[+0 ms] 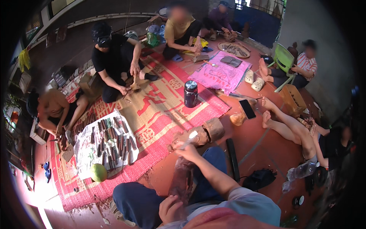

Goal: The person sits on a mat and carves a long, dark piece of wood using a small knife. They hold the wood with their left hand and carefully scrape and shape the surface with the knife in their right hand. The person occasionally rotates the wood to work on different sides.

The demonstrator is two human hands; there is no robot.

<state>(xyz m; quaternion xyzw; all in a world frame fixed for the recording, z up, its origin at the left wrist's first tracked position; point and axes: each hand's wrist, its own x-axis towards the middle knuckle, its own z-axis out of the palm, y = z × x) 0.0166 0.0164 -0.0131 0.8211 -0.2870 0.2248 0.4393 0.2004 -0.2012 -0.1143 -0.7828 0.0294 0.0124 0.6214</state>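
A long dark reddish-brown piece of carved wood [181, 179] slants between my bent knees. My left hand [170, 209] is closed round its near end, close to my body. My right hand [187, 152] is at its far end with the fingers curled; a pale, thin shape shows at the fingers, but I cannot make out what it is. Just beyond that hand lies a rough wooden block [194, 136] with a bright glare on it. Another cut log piece [214, 129] touches its right side.
A red patterned mat [152, 126] holds a white cloth [85, 152] with several carving tools, a green round fruit [98, 173] and a dark flask [190, 94]. A phone [248, 109] leans on a wooden lump. Several people sit around. A plastic bottle [303, 171] lies at right.
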